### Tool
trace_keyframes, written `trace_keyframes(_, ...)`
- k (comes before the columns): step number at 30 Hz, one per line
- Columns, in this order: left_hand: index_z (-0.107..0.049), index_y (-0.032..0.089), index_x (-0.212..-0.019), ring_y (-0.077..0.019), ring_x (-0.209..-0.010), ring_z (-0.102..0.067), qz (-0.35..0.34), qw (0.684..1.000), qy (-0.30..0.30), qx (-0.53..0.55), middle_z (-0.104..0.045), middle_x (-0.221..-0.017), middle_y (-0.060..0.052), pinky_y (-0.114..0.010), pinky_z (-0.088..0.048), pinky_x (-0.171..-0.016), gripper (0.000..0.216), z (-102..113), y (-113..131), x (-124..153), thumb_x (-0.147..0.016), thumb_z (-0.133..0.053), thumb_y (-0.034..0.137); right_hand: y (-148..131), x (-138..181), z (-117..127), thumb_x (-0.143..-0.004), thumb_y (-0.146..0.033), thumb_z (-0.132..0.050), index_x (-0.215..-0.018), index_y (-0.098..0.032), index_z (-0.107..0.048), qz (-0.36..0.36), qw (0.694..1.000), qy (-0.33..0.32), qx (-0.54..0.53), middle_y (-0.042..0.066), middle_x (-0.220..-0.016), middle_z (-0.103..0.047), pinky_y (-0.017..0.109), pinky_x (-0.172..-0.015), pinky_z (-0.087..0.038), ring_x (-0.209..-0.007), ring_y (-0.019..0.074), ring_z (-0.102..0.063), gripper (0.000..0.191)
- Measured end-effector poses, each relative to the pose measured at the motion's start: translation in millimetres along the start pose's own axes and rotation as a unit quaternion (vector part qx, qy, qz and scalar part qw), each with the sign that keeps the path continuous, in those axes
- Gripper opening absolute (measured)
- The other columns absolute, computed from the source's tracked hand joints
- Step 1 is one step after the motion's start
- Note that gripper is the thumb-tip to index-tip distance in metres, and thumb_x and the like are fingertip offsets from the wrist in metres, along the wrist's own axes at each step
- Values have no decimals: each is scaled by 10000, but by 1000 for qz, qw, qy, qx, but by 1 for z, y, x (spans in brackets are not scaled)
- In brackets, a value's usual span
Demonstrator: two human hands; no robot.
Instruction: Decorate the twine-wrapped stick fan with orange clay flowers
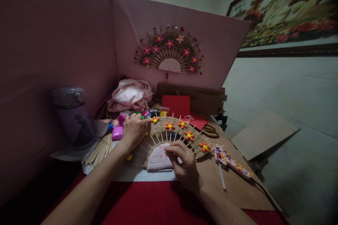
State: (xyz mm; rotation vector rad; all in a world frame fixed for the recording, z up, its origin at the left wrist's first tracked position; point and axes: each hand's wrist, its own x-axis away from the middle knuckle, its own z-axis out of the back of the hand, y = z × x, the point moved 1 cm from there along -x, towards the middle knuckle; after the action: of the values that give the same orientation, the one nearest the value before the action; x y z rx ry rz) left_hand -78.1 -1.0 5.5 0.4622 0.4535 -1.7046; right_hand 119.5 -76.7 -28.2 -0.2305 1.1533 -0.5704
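A half-round fan [194, 136] of woven straw and thin sticks lies before me. Orange clay flowers [169, 126] with yellow centres dot its band, and pale spotted cloth [158, 158] covers its inner half-circle. Over the fan's left side is my left hand [135, 130], fingers bent and fingertips at the leftmost orange flower [155, 120]. What lies under those fingers is hidden. My right hand [185, 165] hovers at the cloth with thumb and fingers pinched together; anything between them is too small to make out.
Right of the fan lies a flower-patterned glue gun [232, 164] with its cord. At left are a bottle [74, 119], thin sticks [101, 149] and purple clay packs [118, 133]. Behind are crumpled cloth [130, 95] and red card [176, 104]. A finished-looking fan [169, 51] hangs on the pink panel.
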Motion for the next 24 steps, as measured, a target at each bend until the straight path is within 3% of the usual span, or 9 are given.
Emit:
trace_keyframes(6,-712,305,-978,-260,-827,-495,-2,1000,-17,9,-580,-816,-93,-367,-278,-675,337,-3,1,0,-861,-403,238,2,1,0,-826,-65,-542,-973,-198,-628,-6,1000,-2,7,51,-881,-588,266,-693,-477,-798,139,-578,216)
trace_keyframes(15,-707,356,-966,-254,-808,-484,-25,1000,4,3,-571,-797,-78,-367,-267,-670,336,1,4,3,-848,-425,218,2,1,0,-828,-70,-543,-972,-199,-627,-4,1000,-3,3,52,-882,-590,265,-693,-482,-798,138,-581,211)
trace_keyframes(24,-712,258,-971,-255,-897,-509,15,998,11,65,-608,-868,-83,-357,-303,-699,255,2,0,-13,-825,-504,282,1,0,0,-828,-68,-537,-966,-202,-625,4,1000,-1,4,49,-869,-594,265,-696,-485,-798,139,-584,212)
